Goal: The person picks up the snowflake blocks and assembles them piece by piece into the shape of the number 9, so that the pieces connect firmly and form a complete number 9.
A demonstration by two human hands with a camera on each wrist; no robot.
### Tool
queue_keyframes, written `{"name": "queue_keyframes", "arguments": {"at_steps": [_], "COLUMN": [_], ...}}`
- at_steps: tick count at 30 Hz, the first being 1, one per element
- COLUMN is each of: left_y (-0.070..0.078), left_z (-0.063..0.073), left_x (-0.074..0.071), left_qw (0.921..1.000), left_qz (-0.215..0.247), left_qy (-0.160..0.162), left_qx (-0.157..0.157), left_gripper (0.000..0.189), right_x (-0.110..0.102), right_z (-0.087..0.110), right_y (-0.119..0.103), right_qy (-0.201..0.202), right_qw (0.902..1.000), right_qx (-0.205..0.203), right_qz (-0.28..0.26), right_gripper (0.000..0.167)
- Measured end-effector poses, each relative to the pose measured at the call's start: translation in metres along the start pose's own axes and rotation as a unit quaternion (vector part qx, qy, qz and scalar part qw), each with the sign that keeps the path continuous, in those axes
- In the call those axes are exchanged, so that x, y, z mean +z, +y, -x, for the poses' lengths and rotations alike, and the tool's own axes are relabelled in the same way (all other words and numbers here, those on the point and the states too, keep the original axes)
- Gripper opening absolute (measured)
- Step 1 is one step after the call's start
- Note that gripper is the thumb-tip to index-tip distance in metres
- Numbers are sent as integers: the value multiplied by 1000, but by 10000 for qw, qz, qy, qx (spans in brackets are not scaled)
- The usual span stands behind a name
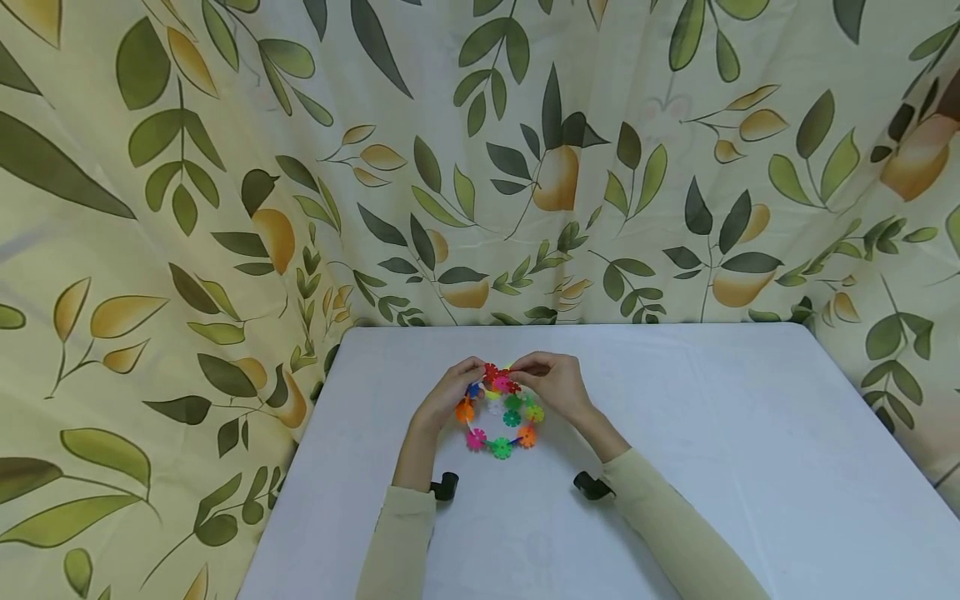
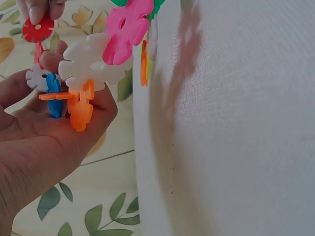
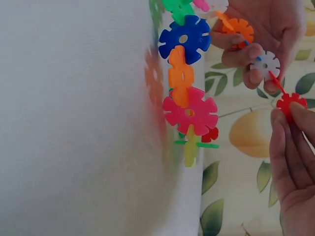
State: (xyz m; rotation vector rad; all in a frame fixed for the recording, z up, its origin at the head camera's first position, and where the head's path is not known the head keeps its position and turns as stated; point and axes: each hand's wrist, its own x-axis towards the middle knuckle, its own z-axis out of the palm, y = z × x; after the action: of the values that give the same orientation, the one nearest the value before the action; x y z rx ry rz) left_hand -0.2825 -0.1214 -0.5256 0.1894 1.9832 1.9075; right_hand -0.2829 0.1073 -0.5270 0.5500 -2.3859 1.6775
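Colourful notched plastic discs, flower-shaped, are slotted into one another as a ring-like chain, with a green disc (image 1: 501,450) at its near side in the head view. At the chain's far side, my right hand (image 1: 557,386) pinches a red disc (image 2: 45,33) between thumb and fingers. My left hand (image 1: 448,393) holds the chain close by, its fingers curled around a small white disc (image 3: 272,68) and a blue disc (image 2: 54,101). An orange disc (image 2: 80,114) lies over the left palm. The larger pink disc (image 3: 199,119) belongs to the ring's part facing the right wrist camera.
A white-covered table (image 1: 712,433) spreads under both hands. Behind and beside it hangs a leaf-and-fruit patterned curtain (image 1: 630,242). Black wrist cameras (image 1: 444,486) sit at the cuffs of both sleeves (image 1: 675,521).
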Motion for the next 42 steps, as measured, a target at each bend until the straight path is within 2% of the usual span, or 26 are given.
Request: {"name": "queue_keyframes", "arguments": {"at_steps": [10,17,28,36,42], "left_y": [2,4,2,-1,1], "left_z": [1,1,-2,-2,1], "left_x": [3,5,16,18,16], "left_qw": [9999,9999,9994,9997,9996], "left_qz": [80,-14,-314,-188,-250], "left_qy": [-21,-106,-99,-101,-69], "left_qx": [-70,-20,71,101,134], "left_gripper": [24,25,21,20,23], "right_x": [5,6,6,5,6], "right_z": [4,3,3,0,0], "right_y": [0,-4,-5,-7,3], "right_qy": [179,274,255,121,-178], "right_qw": [9969,9960,9910,9943,9920], "right_qx": [-609,-605,-944,-713,-7], "right_qz": [468,602,913,789,1249], "right_gripper": [9,8,5,6,19]}}
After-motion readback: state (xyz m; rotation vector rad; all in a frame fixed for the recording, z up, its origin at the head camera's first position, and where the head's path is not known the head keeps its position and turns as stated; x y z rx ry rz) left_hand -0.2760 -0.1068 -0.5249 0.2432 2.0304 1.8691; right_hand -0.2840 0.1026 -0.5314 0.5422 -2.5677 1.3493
